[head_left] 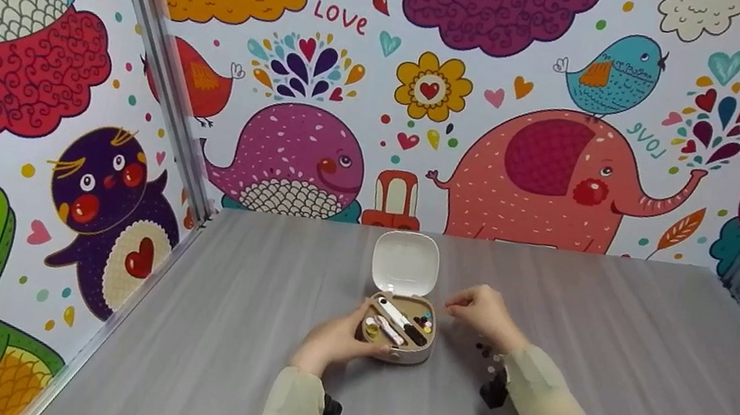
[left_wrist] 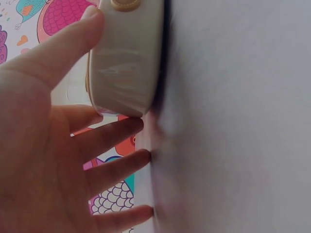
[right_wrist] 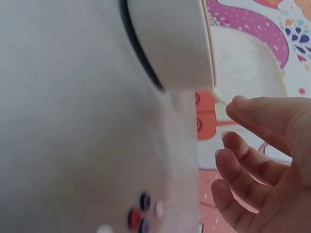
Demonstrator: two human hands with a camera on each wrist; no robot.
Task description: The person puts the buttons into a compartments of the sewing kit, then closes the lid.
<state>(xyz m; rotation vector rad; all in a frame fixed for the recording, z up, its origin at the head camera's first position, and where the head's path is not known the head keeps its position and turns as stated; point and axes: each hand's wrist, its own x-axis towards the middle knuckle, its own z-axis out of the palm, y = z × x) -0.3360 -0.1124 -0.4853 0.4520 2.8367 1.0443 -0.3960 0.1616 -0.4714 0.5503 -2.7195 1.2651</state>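
A small cream box (head_left: 411,355) stands on the table with its white lid (head_left: 406,263) raised. Inside are a white-and-black tool (head_left: 402,320), a slim whitish item (head_left: 389,330), a small gold item (head_left: 371,327) and several small coloured buttons (head_left: 426,322) in the right compartment. My left hand (head_left: 334,344) holds the box's near left corner, thumb on the front and index finger at the side; the other fingers spread down to the table. Right of the box, my right hand (head_left: 486,315) is raised with thumb and index fingertips together. Anything between them is hidden.
Several loose buttons (right_wrist: 134,218), dark, red and white, lie on the table below my right hand. The grey table (head_left: 231,305) ends at a wall (head_left: 418,148) printed with cartoon animals. Metal posts (head_left: 162,49) stand at the corners.
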